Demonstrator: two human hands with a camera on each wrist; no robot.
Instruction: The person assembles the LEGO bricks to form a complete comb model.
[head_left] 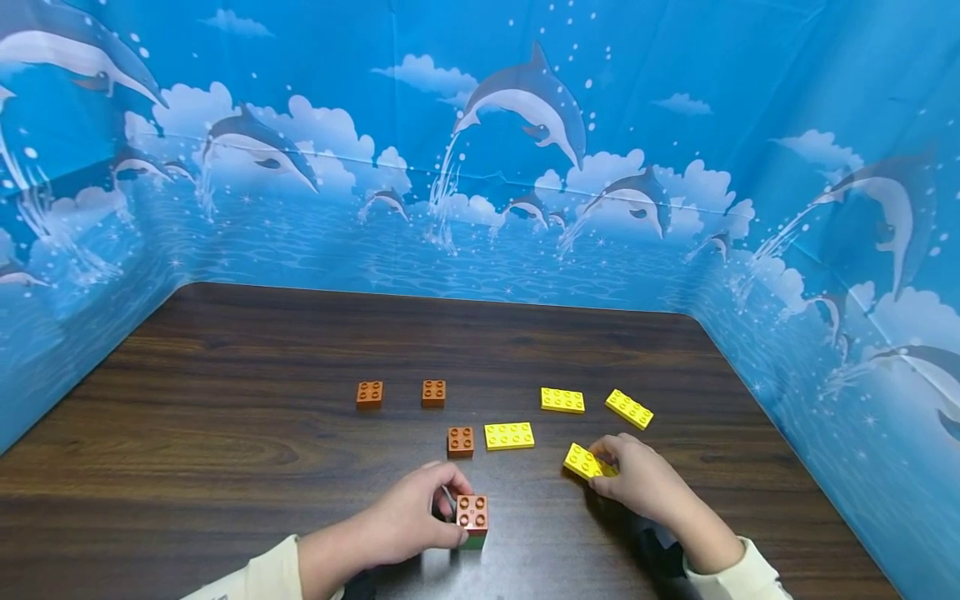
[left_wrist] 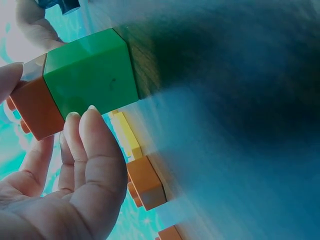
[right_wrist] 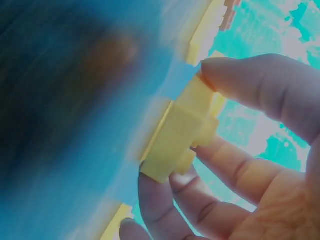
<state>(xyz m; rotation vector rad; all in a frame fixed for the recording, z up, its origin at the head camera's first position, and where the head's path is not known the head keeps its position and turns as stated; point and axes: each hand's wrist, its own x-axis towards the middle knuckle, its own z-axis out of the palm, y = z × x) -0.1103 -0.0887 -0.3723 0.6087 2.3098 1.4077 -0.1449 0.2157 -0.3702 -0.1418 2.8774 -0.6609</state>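
My left hand (head_left: 408,515) holds a small stack, with the thumb and fingers on its sides. The stack is an orange-brown toy building brick (left_wrist: 37,109) with studs, joined on a plain green block (left_wrist: 92,75); it stands upright on the table. Off to the right, my right hand (head_left: 643,482) pinches one end of a flat yellow building brick (head_left: 579,460) between thumb and fingers. In the right wrist view the thumb presses one end of this yellow brick (right_wrist: 175,135), while fingertips touch its other end. The hand hides part of its studs in the head view.
Beyond the hands lie three orange-brown bricks, the nearest brown one (head_left: 461,442) just behind the stack. Three more yellow bricks lie around, one (head_left: 509,436) beside that brown brick. A blue dolphin-print curtain (head_left: 480,242) surrounds the dark wooden table (head_left: 225,458) at back and sides.
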